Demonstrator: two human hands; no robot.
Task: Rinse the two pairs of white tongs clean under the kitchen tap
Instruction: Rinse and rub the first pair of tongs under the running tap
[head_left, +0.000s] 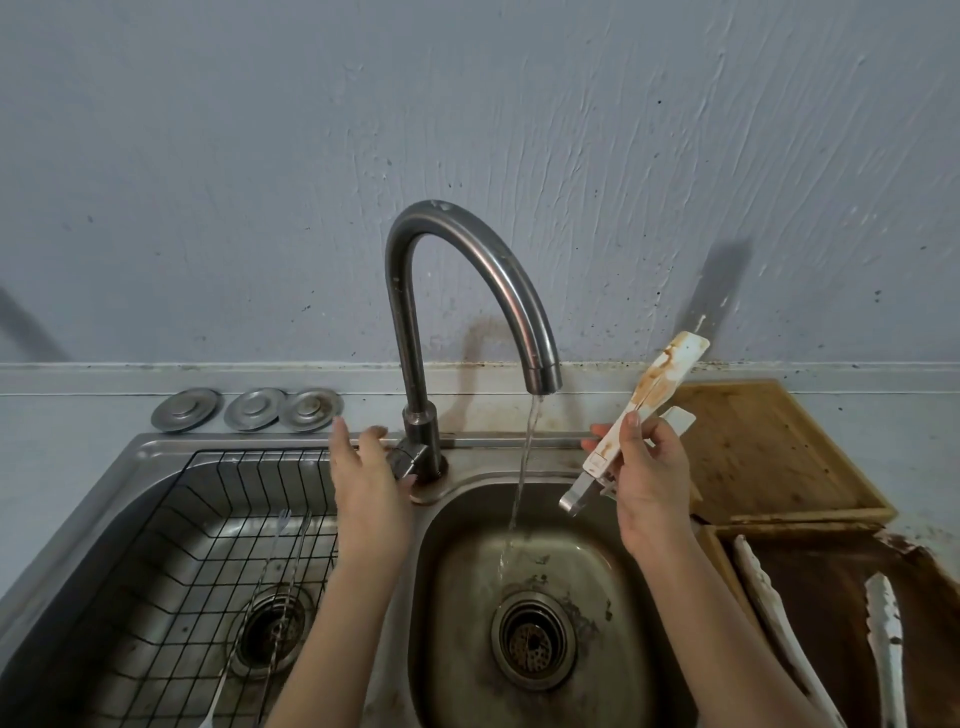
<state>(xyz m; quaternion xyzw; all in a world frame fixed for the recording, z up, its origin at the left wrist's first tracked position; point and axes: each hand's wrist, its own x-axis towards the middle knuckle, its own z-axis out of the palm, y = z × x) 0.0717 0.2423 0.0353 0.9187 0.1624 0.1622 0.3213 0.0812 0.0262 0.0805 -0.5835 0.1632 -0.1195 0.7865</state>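
My right hand (644, 467) grips a pair of white tongs (657, 384) stained brown, tips pointing up and right, held just right of the water stream (524, 467). The curved steel tap (467, 270) runs a thin stream into the right sink basin (582, 551). My left hand (363, 467) rests on the tap's lever (408, 460) at its base, fingers fairly straight. A second pair of white tongs (883, 629), also soiled, lies on a dark brown tray (821, 561) at the lower right.
The left basin holds a black wire rack (171, 545) with metal utensils (275, 571) in it. Three round steel sink plugs (249, 409) sit on the counter behind. A wooden cutting board (769, 452) lies right of the sink. A grey wall stands behind.
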